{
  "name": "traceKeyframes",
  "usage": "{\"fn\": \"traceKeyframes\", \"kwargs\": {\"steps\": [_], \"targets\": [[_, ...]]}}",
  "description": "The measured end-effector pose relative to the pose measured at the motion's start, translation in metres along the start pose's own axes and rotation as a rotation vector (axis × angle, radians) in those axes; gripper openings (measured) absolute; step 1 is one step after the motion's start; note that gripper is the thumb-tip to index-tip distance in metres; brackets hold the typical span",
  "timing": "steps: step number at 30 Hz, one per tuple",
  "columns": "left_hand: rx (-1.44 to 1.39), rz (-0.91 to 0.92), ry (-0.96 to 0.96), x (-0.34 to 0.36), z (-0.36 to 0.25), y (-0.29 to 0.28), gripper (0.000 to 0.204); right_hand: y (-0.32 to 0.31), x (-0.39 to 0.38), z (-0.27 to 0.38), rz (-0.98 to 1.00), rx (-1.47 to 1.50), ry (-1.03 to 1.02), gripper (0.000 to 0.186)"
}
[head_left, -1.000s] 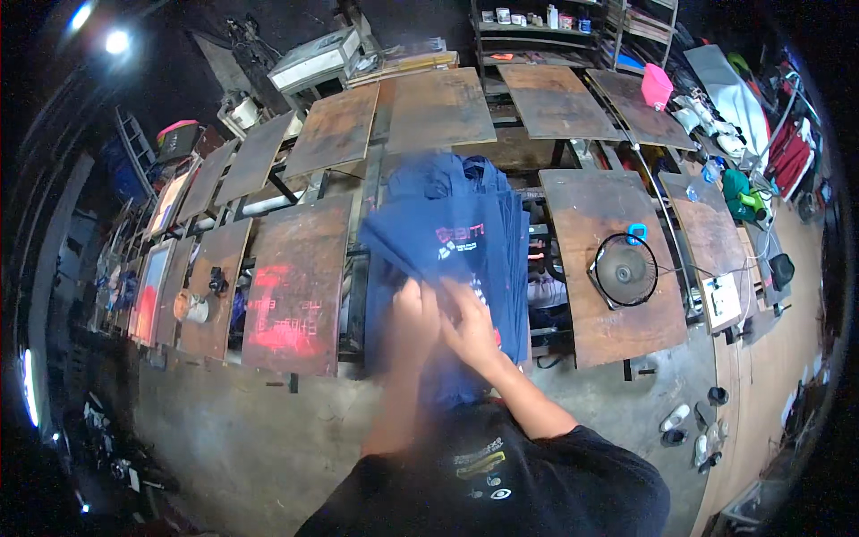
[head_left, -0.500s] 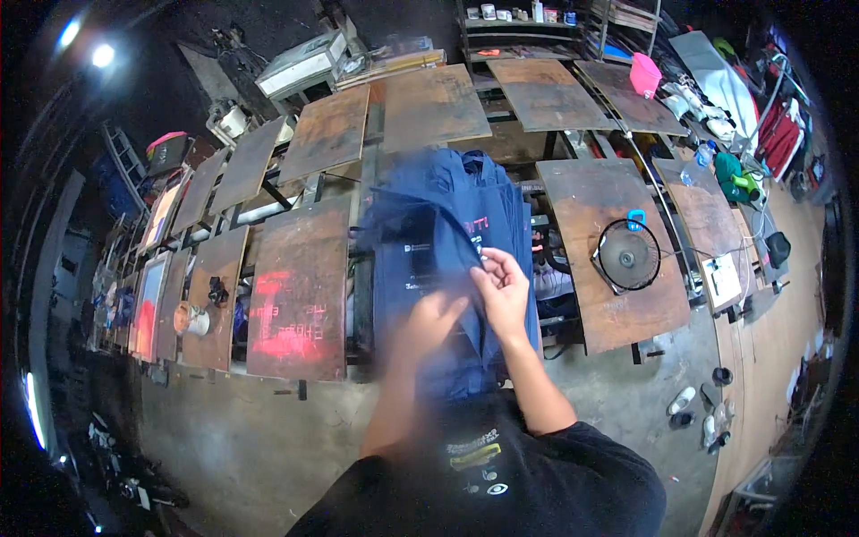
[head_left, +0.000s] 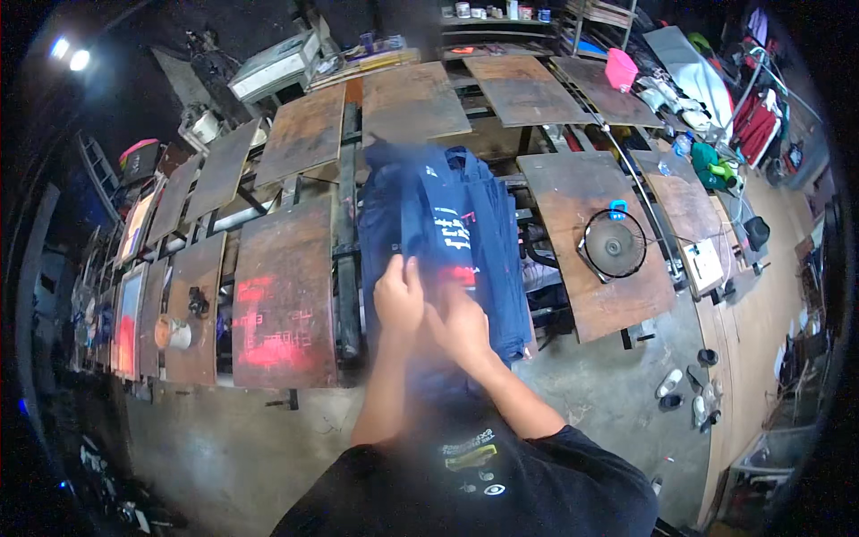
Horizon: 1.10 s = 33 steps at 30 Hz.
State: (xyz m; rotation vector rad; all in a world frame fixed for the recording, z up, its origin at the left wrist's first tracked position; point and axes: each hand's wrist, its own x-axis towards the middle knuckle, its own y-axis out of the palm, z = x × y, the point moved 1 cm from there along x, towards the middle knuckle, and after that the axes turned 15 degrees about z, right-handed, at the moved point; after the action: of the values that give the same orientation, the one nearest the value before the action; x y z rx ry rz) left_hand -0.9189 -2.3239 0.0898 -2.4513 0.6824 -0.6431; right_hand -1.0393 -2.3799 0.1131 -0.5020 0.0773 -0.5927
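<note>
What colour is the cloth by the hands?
The cloth is dark blue, with printing; the head view shows it best.

Right: round black-caged fan [head_left: 614, 245] on a wooden board [head_left: 573, 192], small blue item [head_left: 617, 210] just beyond it. Farther right, black cap [head_left: 757, 234]. Pink bin [head_left: 621, 69] far right. Loose shoes [head_left: 669, 383] on the floor [head_left: 595, 407], near right. Left: board with pink-red marks [head_left: 286, 237]; white-and-orange tub [head_left: 180, 336] and dark object [head_left: 198, 302] on the board [head_left: 192, 358] left of it. Lit lamp [head_left: 80, 60] far left.
</note>
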Motion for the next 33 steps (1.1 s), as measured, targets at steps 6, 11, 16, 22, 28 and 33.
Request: {"fn": "traceKeyframes", "kwargs": {"steps": [6, 11, 16, 22, 28, 33], "targets": [[-0.133, 0.006, 0.049, -0.004, -0.01, 0.013, 0.026, -0.014, 0.005, -0.024, 0.12, -0.22, 0.136, 0.031], [-0.158, 0.543, -0.195, -0.033, -0.001, 0.031, 0.043, -0.024, 0.01, -0.04, -0.08, -0.235, 0.091, 0.033], [-0.309, 0.561, -0.162, -0.045, 0.01, 0.044, 0.044, -0.017, 0.016, -0.047, -0.154, -0.242, 0.059, 0.032], [0.017, 0.405, -0.152, -0.04, -0.003, 0.039, 0.035, -0.016, 0.02, -0.051, -0.023, -0.344, 0.131, 0.034], [0.199, 0.27, -0.151, -0.043, -0.001, 0.04, 0.036, -0.012, 0.021, -0.049, 0.103, -0.338, 0.122, 0.037], [0.146, 0.25, -0.214, -0.043, -0.012, 0.034, 0.032, -0.01, 0.026, -0.051, 0.125, -0.284, 0.038, 0.035]]}}
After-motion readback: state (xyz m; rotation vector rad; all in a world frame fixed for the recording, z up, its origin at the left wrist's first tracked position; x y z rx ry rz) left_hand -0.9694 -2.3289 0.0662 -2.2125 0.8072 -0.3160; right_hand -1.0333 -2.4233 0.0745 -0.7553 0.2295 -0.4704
